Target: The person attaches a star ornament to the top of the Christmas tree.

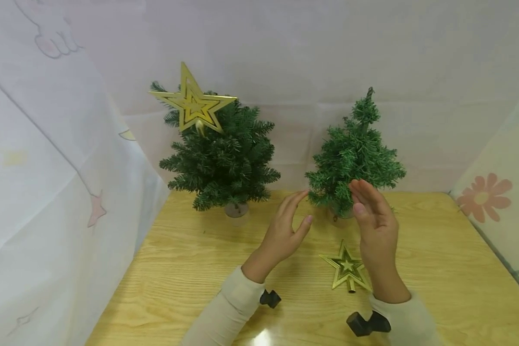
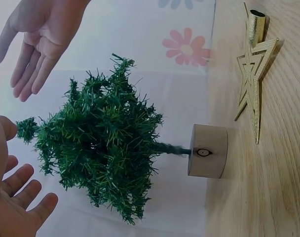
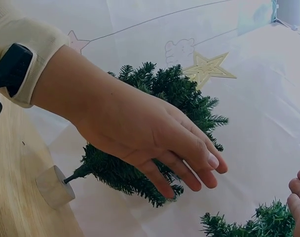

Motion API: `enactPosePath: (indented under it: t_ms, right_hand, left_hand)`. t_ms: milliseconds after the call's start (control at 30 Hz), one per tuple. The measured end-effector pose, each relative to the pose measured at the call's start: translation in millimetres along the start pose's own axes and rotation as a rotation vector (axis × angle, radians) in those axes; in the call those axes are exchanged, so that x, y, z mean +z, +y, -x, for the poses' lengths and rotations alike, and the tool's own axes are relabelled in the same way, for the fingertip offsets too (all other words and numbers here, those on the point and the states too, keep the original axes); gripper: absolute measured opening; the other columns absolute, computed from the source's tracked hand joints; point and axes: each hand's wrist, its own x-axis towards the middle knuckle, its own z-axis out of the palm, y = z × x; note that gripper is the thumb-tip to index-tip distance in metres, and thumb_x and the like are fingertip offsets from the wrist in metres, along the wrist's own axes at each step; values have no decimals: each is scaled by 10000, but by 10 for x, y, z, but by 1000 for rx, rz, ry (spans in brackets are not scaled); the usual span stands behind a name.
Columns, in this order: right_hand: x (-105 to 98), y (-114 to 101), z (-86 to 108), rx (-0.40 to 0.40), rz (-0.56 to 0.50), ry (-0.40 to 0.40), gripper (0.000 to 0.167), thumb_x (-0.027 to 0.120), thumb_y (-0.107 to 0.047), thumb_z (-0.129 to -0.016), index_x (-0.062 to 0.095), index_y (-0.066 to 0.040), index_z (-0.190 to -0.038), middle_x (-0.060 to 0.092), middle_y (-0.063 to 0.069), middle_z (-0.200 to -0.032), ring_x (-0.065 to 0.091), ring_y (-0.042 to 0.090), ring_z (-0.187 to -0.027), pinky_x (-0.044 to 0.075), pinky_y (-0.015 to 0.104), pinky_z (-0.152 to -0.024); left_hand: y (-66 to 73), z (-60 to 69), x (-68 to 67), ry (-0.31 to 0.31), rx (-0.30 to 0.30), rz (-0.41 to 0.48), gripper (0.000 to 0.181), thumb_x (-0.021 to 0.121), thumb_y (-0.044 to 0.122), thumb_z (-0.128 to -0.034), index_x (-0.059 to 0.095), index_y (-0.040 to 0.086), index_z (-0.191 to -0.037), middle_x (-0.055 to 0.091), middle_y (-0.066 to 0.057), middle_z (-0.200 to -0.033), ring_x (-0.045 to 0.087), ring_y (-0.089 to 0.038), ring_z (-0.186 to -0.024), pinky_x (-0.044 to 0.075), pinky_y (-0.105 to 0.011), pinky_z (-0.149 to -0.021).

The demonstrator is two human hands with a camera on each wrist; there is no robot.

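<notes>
Both hands are raised before the smaller green Christmas tree (image 1: pixel 350 154), which stands on a round wooden base (image 2: pixel 208 150). To its left, my left hand (image 1: pixel 283 233) has loosely extended fingers and holds nothing. The right hand (image 1: pixel 376 230) is on the other side, palm inward, fingers nearly straight, also holding nothing. Whether either hand touches the branches cannot be told. A gold star topper (image 1: pixel 347 266) lies on the table beside my right wrist, partly covered by it. At the left, a fuller Christmas tree (image 1: pixel 225 158) carries another gold star topper (image 1: pixel 194 105), which leans to one side.
The trees stand near the back edge of the wooden table (image 1: pixel 164 278). Pale printed cloth (image 1: pixel 285 53) hangs behind and along both sides. Each wrist wears a black camera mount (image 1: pixel 367 324).
</notes>
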Motion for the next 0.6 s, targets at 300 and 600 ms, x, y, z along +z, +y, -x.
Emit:
enactPosePath:
  t_ms: [300,600]
  right_hand:
    - [12,-13,39,-18,-19,-3,416,467,80,-982,420,133,-1393,483,281,-1372,483,330,-1281,383,338,-1072]
    - [-3,-44,43,-12,-27,1,415,473,63,-989,423,123,-1397,483,272,-1377,480,328,-1284,379,340,-1075]
  left_hand:
    - [22,-17,31,3,5,-2,556,464,367,-1034,253,285,-1542,355,-38,-1511,312,-148,-1388,393,-448,-1058]
    - [34,-42,56,-6,9,-1,562,462,364,-1038,248,261,-1547,338,-38,-1522,293,-145,-1401,361,-470,-1081]
